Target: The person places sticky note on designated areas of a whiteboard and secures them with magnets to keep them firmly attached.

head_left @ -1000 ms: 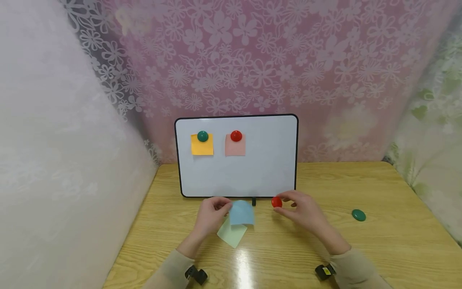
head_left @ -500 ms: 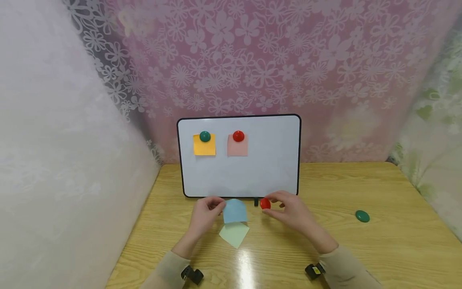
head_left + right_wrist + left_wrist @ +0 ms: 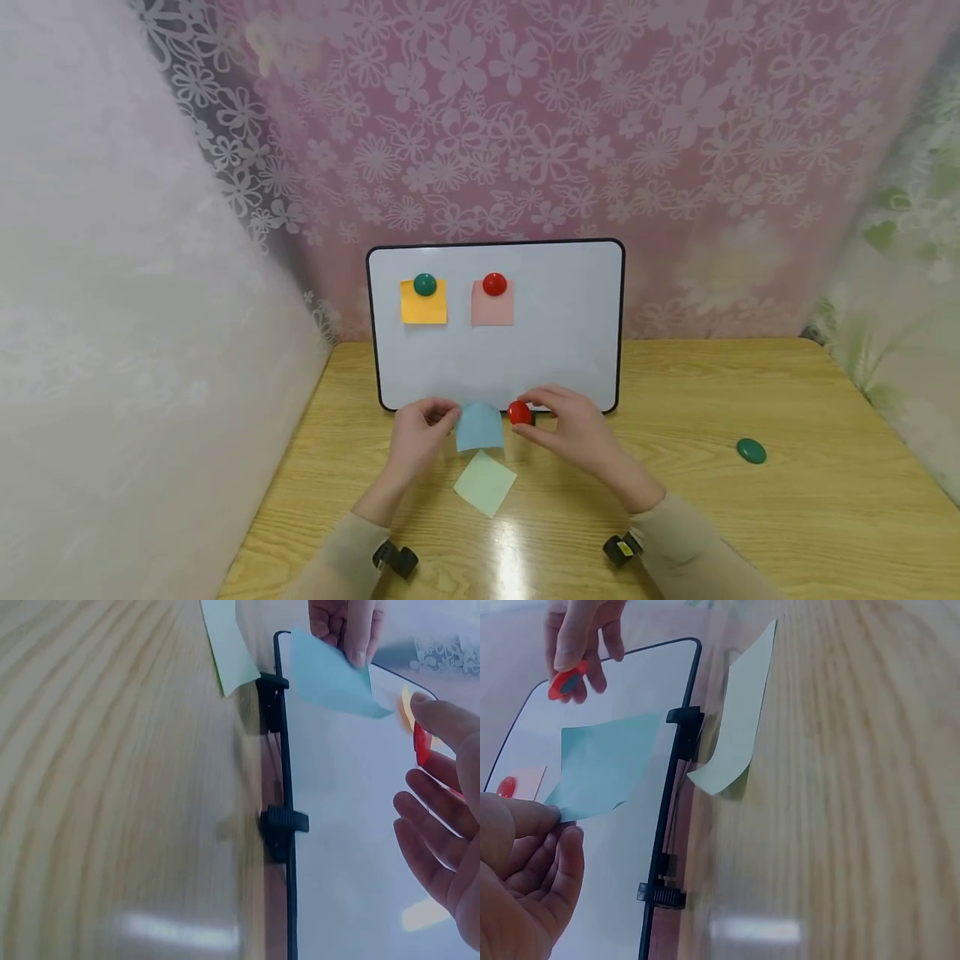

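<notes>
1. Fingers of the left hand (image 3: pixel 420 437) pinch the left edge of a blue note (image 3: pixel 480 432), their tips brought together on the paper
2. That blue note is held slightly bent before the lower edge of the whiteboard (image 3: pixel 562 350); whether it touches the board I cannot tell
3. Fingers of the right hand (image 3: pixel 573 432) grip a red magnet (image 3: pixel 519 412) at its rim, thumb and fingertip parted only by it, the others loosely bent; it sits just right of the blue note, apart from it
4. Nearer the front edge of the tabletop (image 3: pixel 675 383) lies a pale green note (image 3: pixel 486 485), one end curling up
5. Black clips (image 3: pixel 285 819) grip the whiteboard's lower edge
6. Near the whiteboard's upper left corner, a green magnet (image 3: pixel 425 285) holds an orange note (image 3: pixel 423 310); right of this, a second red magnet (image 3: pixel 495 284) holds a pink note (image 3: pixel 492 313)
7. Toward the tabletop's right edge lies a loose green magnet (image 3: pixel 751 451)
</notes>
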Demonstrator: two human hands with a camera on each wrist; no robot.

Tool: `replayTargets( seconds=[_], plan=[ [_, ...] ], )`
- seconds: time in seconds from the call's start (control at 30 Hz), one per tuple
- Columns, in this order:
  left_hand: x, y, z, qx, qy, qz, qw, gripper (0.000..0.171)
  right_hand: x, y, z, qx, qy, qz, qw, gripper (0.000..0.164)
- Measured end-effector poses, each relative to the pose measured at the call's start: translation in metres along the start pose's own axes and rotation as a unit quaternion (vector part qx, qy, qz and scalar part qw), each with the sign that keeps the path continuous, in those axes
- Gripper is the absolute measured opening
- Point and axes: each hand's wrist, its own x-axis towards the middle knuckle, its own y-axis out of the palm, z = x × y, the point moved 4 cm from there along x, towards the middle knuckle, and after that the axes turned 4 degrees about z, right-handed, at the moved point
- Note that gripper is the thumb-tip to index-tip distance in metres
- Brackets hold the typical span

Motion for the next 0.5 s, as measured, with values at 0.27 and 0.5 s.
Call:
replayTargets(
  seconds=[0.27, 0.5],
  plan=[
    [0.013, -0.011, -0.001, 0.025, 0.018, -0.021, 0.9993, 0.007, 0.026, 0.011, 0.014, -0.028, -0.006, -0.024, 0.999, 0.045],
    [0.022, -0.015, 0.001, 0.028, 0.021, -0.025, 0.9991, 0.008, 0.043, 0.018, 0.024, -0.056, -0.033, -0.050, 0.997, 0.047]
  ],
)
